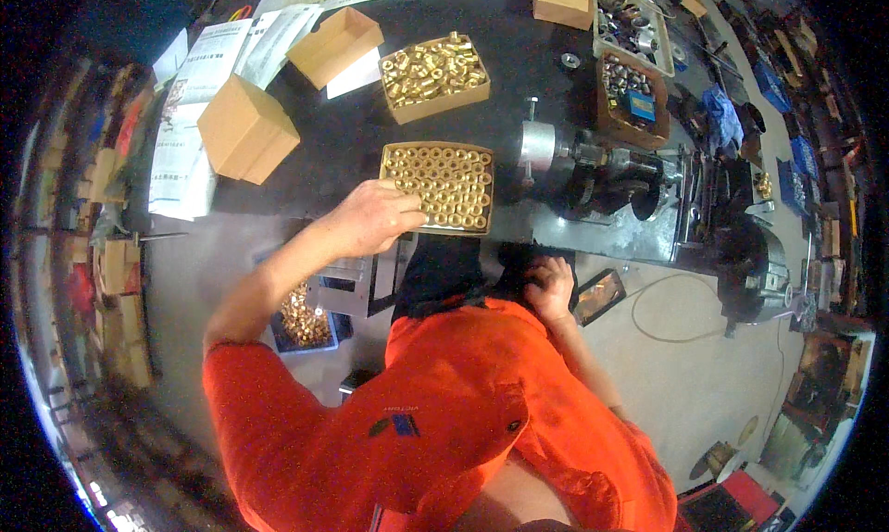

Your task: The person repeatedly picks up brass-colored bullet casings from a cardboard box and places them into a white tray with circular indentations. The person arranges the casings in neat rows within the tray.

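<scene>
A cardboard box of brass bushings (444, 225) stands at the bench's near edge, its ring-shaped pieces upright in tight rows. Over its lower left corner is my left hand (378, 217), with the fingers bent and pressed together; whatever they pinch, if anything, is hidden. Resting by my thigh, my right hand (550, 287) has curled fingers, and I cannot make out anything in them. Beyond the rows sits a second cardboard box (443, 106) heaped with loose brass bushings (435, 69).
A metal machine with a chuck (537, 146) occupies the bench's right side. Empty-looking cardboard boxes (248, 129) lie on newspaper (190, 115) at left. Below the bench is a blue bin (310, 347) of brass parts. Trays of metal parts (634, 27) stand far right.
</scene>
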Demonstrator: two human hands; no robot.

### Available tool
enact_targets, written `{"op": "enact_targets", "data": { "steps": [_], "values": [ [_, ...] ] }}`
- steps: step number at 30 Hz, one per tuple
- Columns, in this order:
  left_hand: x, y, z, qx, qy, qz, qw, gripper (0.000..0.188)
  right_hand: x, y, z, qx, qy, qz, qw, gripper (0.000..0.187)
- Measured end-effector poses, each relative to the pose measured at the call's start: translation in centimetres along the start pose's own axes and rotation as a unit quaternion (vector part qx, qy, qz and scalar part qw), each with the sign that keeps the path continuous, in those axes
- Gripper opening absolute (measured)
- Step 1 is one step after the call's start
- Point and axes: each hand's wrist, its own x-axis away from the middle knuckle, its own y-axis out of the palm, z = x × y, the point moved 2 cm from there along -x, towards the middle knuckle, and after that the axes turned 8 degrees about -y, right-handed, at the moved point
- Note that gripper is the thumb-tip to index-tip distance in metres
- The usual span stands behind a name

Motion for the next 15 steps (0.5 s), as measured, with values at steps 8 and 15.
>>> {"op": "enact_targets", "data": {
  "steps": [8,15],
  "values": [
    [-0.7,1.4,-0.3,-0.003,0.015,0.0,1.0,0.019,0.4,-0.1,0.4,-0.012,-0.007,0.018,1.0,0.02],
    [-0.8,2.0,-1.0,-0.007,0.012,0.009,1.0,0.019,-0.2,-0.4,-0.2,-0.012,0.005,0.003,1.0,0.021]
  ]
}}
